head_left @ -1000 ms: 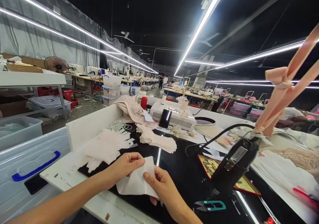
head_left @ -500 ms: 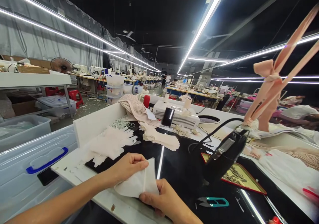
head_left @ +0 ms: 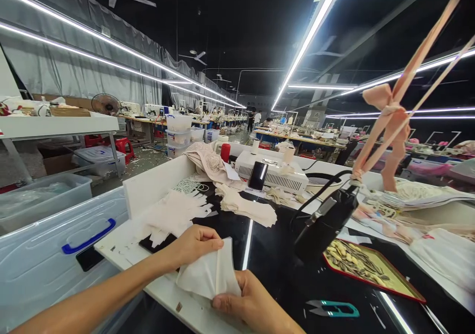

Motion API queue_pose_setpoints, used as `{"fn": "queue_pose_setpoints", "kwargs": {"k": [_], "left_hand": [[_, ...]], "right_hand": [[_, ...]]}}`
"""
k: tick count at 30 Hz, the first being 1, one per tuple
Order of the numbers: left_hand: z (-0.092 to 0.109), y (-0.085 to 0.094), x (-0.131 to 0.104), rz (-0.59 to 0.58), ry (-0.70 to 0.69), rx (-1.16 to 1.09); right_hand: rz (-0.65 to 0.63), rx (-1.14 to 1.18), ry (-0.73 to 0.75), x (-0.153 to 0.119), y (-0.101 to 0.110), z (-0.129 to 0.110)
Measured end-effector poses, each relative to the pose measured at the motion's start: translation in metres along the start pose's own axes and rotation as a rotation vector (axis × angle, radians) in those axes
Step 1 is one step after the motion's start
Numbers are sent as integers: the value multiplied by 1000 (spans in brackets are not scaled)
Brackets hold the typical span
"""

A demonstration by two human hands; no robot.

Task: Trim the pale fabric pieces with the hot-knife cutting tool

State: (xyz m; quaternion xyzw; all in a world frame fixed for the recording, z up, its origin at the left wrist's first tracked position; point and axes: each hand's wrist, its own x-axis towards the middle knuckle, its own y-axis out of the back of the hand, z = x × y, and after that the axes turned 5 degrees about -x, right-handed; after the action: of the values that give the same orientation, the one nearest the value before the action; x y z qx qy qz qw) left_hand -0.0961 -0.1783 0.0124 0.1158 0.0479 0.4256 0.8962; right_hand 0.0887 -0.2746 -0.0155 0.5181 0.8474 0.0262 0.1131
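Between my hands is a white fabric piece [head_left: 202, 273] with a raised seam running down it. My left hand [head_left: 198, 247] pinches its upper edge, thumb on top. My right hand [head_left: 247, 294] grips the lower right corner, with the thumb pressed by the seam's end; its other fingers are mostly hidden behind the cloth. Right of my hands, teal thread snips [head_left: 334, 309] lie on the black tabletop [head_left: 274, 269]. A stack of cream fabric pieces [head_left: 247, 206] lies beyond my hands, and a pile of pale cut pieces [head_left: 176, 213] lies to the left.
A black handheld tool [head_left: 326, 222] hangs from a peach fabric strip [head_left: 395, 111] at the right. Below it sits a red-rimmed tray [head_left: 403, 277] of seeds and peanuts. A phone [head_left: 258, 175] leans against a white machine box [head_left: 272, 168]. A lidded plastic bin [head_left: 48, 269] stands left.
The view has shifted left, so the scene sits further right and the hanging black tool has swung left, showing more of the tray. Both hands keep their hold on the white fabric.
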Motion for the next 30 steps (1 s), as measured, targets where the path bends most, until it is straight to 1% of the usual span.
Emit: {"fn": "queue_pose_setpoints", "kwargs": {"k": [3, 6, 8, 10, 12, 14, 15, 17, 19, 21, 24, 26, 30], "left_hand": [[19, 8, 6, 49, -105, 120], [41, 14, 10, 114, -377, 459], [46, 12, 11, 104, -539, 720], [39, 2, 11, 35, -654, 958], [20, -15, 12, -67, -754, 1107], [-4, -34, 14, -113, -848, 1139], [-15, -44, 15, -98, -877, 1124], [-33, -59, 17, -37, -867, 1088], [-43, -68, 18, -30, -845, 1063], [-46, -71, 18, -55, -823, 1052], [-42, -70, 16, -87, -796, 1039], [-39, -69, 16, -98, -785, 1023], [-37, -67, 15, -124, -799, 1009]], "right_hand": [[124, -169, 6, 4, 10, 4], [266, -273, 62, 9, 34, 5], [388, -381, 107, 12, 54, 6], [501, -510, 148, 12, 73, 11], [582, -641, 178, 11, 87, 18], [626, -774, 176, 9, 95, 29], [639, -842, 164, 7, 98, 34], [660, -982, 126, 4, 103, 42], [694, -1117, 82, 0, 108, 47], [749, -1237, 40, -4, 114, 48], [809, -1366, 15, -8, 116, 47], [783, -1421, 47, -10, 113, 48], [667, -1494, 123, -11, 98, 53]]}}
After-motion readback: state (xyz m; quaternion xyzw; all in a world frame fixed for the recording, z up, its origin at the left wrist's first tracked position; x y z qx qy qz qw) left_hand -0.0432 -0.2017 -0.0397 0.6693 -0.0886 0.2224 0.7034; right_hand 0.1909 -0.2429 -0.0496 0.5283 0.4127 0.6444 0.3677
